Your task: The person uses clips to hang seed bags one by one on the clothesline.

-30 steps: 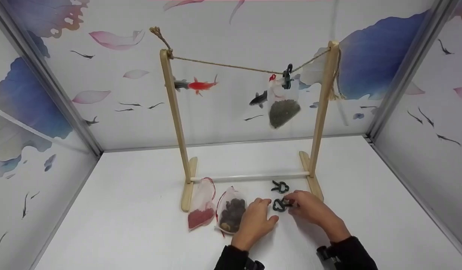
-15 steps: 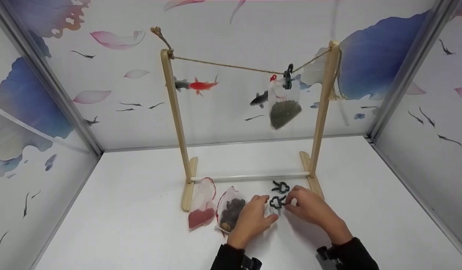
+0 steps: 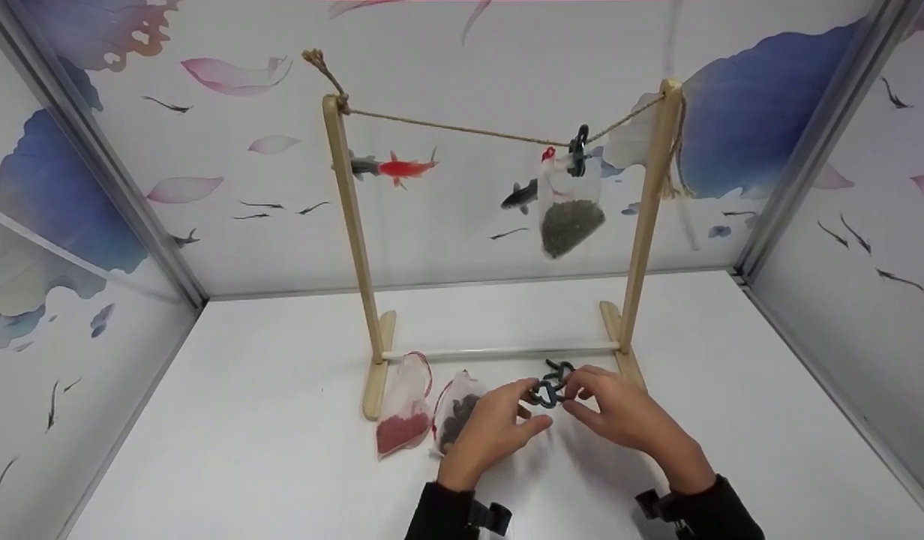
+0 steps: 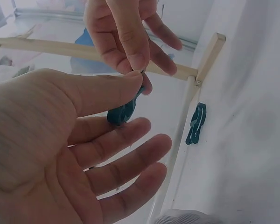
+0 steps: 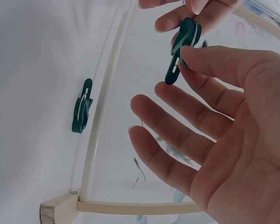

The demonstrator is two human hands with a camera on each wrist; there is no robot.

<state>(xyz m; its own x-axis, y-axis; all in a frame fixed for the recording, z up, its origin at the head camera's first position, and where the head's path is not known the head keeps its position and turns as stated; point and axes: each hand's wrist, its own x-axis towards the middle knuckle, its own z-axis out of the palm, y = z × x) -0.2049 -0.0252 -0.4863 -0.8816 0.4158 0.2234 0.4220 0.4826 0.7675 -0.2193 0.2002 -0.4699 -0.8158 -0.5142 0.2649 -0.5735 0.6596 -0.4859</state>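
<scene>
A dark green plastic clip (image 3: 547,394) is held just over the table between the two hands. My right hand (image 3: 619,409) pinches one end of this clip between thumb and forefinger, its other fingers spread in the right wrist view. My left hand (image 3: 492,427) is close on the other side, forefinger tip at the clip and thumb apart from it; whether it touches is unclear. A second green clip (image 5: 82,107) lies on the table behind. Beside the left hand lies a mesh bag of dark pieces (image 3: 457,414), partly hidden by it. To its left is a mesh bag with red contents (image 3: 402,431).
A wooden stand (image 3: 353,225) with a white crossbar (image 3: 499,352) rises behind the hands. Across its posts sags a twine rope (image 3: 454,129). From the rope, a green clip (image 3: 579,150) holds up a mesh bag of greenish-brown grains (image 3: 572,225). Printed panels enclose the table (image 3: 244,450).
My right hand has raised the clip and brought it left and away from me, toward the left hand. The left hand's forefinger has come up to the clip.
</scene>
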